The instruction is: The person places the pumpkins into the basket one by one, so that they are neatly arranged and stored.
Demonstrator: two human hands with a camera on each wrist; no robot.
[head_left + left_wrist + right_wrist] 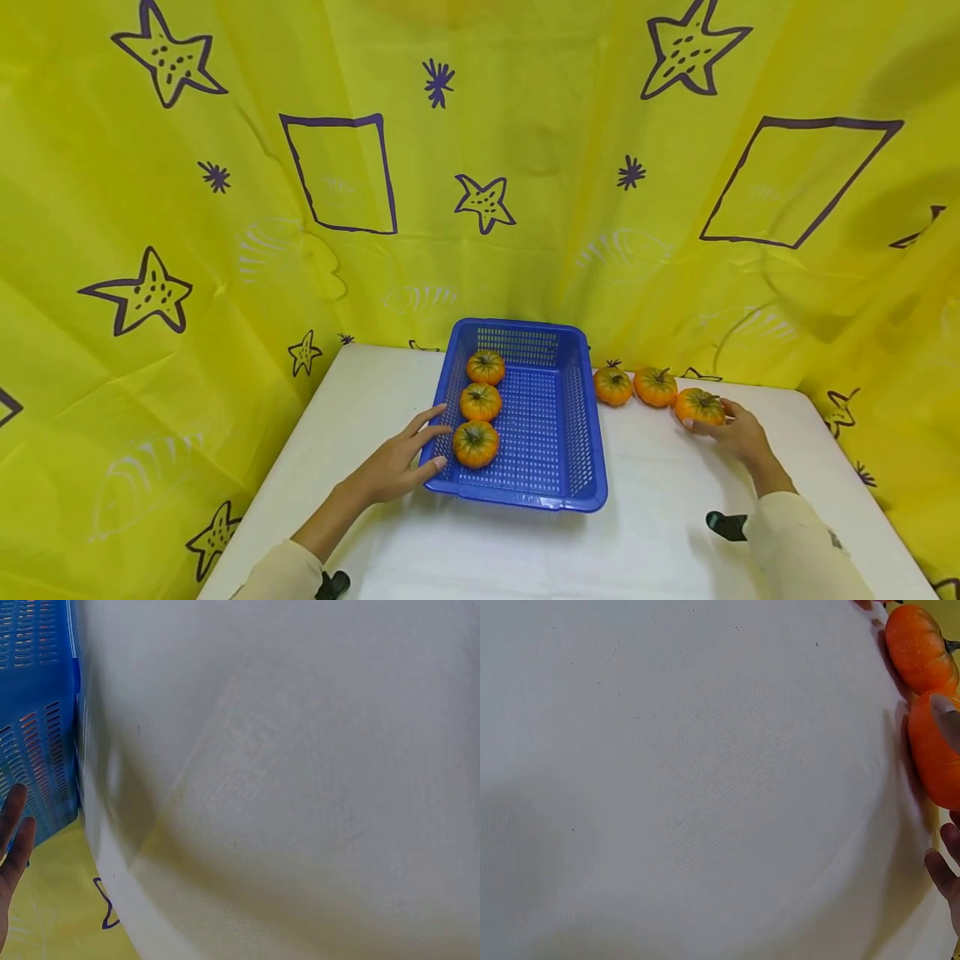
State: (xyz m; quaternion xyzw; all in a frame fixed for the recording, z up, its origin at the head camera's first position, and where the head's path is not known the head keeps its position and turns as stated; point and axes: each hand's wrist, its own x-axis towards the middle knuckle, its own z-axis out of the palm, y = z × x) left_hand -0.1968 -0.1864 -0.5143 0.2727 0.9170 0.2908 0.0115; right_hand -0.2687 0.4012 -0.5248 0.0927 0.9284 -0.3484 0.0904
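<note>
A blue plastic basket [536, 502] stands on the white table, with three small orange pumpkins in a column along its left side: a far one [486, 367], a middle one [481, 402] and a near one [476, 444]. My left hand [401, 462] spreads its fingers at the basket's left rim, beside the near pumpkin. To the right of the basket, three more pumpkins form a row on the table. My right hand [738, 433] holds the rightmost pumpkin [697, 406], thumb in front and fingers at its right side. In the right wrist view its thumb [946, 720] touches that pumpkin [934, 761].
Two other pumpkins, a left one [612, 387] and a middle one [656, 387], sit between the basket and my right hand. A yellow patterned curtain [540, 275] hangs behind and beside the white tabletop [645, 533].
</note>
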